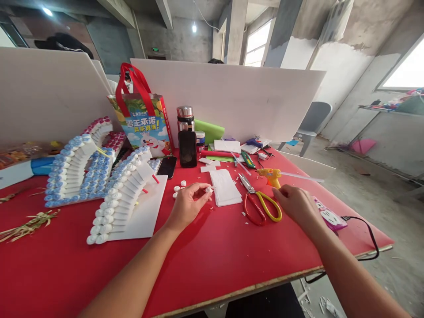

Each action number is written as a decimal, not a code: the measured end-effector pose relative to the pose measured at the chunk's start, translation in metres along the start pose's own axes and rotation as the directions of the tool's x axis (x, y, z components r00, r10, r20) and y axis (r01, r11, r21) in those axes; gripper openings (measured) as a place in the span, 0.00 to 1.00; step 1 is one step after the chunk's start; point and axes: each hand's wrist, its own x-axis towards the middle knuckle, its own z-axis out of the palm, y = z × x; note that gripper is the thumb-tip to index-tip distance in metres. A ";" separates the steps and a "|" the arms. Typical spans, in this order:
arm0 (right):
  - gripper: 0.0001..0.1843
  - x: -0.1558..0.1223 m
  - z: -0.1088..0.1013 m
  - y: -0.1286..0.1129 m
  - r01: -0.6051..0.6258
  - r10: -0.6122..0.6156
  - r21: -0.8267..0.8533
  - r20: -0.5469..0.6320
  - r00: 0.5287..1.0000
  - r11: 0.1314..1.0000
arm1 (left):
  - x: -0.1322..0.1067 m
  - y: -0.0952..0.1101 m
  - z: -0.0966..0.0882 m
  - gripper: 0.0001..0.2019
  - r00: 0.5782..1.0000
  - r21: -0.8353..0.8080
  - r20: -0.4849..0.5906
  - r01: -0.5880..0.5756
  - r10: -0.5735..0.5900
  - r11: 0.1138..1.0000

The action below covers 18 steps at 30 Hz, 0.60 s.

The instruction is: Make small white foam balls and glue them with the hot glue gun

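Note:
My left hand (188,204) hovers over the red table (205,260), thumb and fingers pinched on a small white piece (208,190) beside a stack of white foam sheets (225,187). My right hand (294,205) lies knuckles up, fingers curled, just right of the red and yellow scissors (260,203) and below the yellow glue gun (273,176); I cannot see anything in it. Several small white caps (179,188) lie left of my left hand. A white stepped model edged with caps (124,198) stands at the left.
A blue-capped stepped model (77,170), a printed bag with red handles (144,119), a steel flask (185,117), two phones (167,167), a power strip (327,216) with black cord, and white partition boards (238,95) surround the table. A grey chair (311,121) stands at right.

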 end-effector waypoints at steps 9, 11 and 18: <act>0.27 0.035 0.014 0.016 -0.043 0.045 0.050 -0.053 0.998 0.998 | 0.004 -0.007 -0.001 0.13 0.998 -0.004 0.009 0.064 -0.064 0.998; 0.22 0.044 0.016 0.011 -0.041 0.043 0.103 -0.012 0.999 0.994 | 0.005 -0.010 -0.003 0.13 0.996 -0.016 -0.001 0.086 -0.086 0.996; 0.18 0.070 0.035 0.013 -0.115 0.086 0.471 0.084 0.993 0.875 | 0.006 -0.013 -0.003 0.16 0.989 -0.089 -0.008 0.145 -0.146 0.985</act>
